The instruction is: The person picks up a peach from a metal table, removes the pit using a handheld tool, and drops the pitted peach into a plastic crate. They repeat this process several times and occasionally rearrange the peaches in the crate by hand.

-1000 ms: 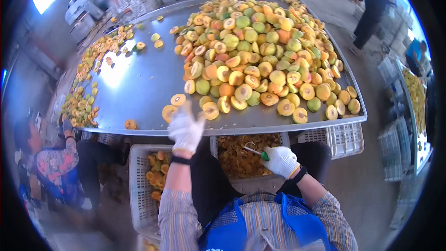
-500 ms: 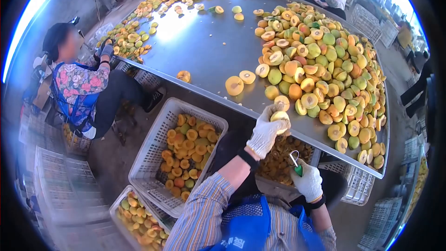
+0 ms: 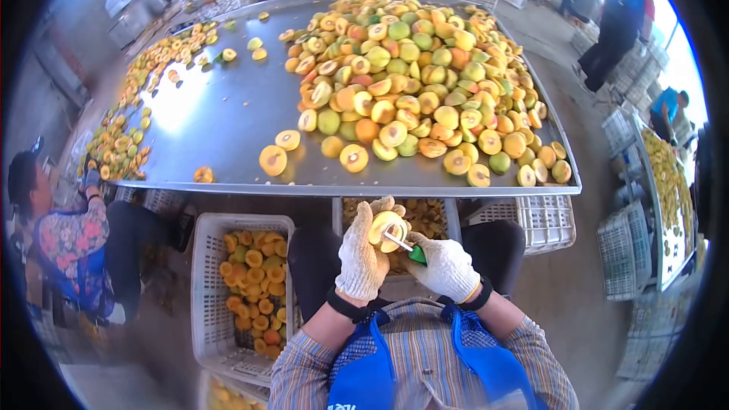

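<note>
My left hand (image 3: 363, 254), in a white knit glove, holds a halved yellow fruit (image 3: 388, 230) with its cut face showing. My right hand (image 3: 446, 267), gloved too, grips the green handle of a small metal-tipped tool (image 3: 417, 255). The metal tip touches the cut face of the fruit. Both hands are over my lap, just short of the near edge of the metal table (image 3: 250, 125). On the table beyond them lies a big heap of halved fruits (image 3: 410, 68).
A white crate (image 3: 201, 296) of halved fruits stands left of my legs; another crate (image 3: 453, 220) sits between my knees under the table edge. A co-worker (image 3: 72, 235) sits at far left, and others are beyond the table.
My left hand has drawn back from the table edge with the fruit half, and the tool in my right hand has come up to it. The view has turned to the right.
</note>
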A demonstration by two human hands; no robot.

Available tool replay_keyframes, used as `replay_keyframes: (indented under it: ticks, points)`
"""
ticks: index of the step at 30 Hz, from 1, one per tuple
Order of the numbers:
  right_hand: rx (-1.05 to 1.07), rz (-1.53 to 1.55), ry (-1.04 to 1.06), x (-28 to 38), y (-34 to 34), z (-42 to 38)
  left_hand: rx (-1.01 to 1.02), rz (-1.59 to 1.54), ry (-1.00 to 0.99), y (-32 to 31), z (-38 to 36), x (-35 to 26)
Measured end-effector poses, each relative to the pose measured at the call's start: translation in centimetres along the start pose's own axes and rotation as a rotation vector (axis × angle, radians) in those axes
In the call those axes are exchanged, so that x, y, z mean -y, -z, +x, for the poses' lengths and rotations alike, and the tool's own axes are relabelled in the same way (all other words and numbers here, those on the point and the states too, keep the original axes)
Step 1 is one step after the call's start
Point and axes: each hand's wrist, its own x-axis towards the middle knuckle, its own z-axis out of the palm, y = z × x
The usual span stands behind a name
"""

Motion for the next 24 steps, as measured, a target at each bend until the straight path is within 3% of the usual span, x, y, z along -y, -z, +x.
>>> replay_keyframes:
  ticks: [11,13,16,18,21,23,24]
  points:
    - [-0.102,0.012,0.004,-2.7,-0.9,-1.5,-0.045,-0.013,0.045,-1.4,-0.6,1.9]
    - [-0.025,0.04,0.128,-4.1,-2.1,-1.9,-0.05,-0.005,0.07,-2.2,-1.1,1.9]
    - [0.029,0.002,0.091,-4.6,-2.4,-1.9,-0.092,0.009,0.107,-2.8,-1.1,2.0]
    - [0.1,0.038,0.091,-4.3,-0.8,-1.5,-0.181,0.218,0.071,-2.6,-1.2,2.1]
    - [0.2,0.027,0.031,-4.4,-2.3,-1.9,-0.111,0.252,0.041,-2.7,-0.9,2.0]
    - [0.236,0.244,0.035,-3.3,-2.9,-1.8,-0.116,0.168,0.085,-3.1,-0.9,1.8]
    - [0.236,0.051,0.012,-3.1,-2.3,-1.8,-0.135,0.236,0.064,-3.5,-0.9,1.7]
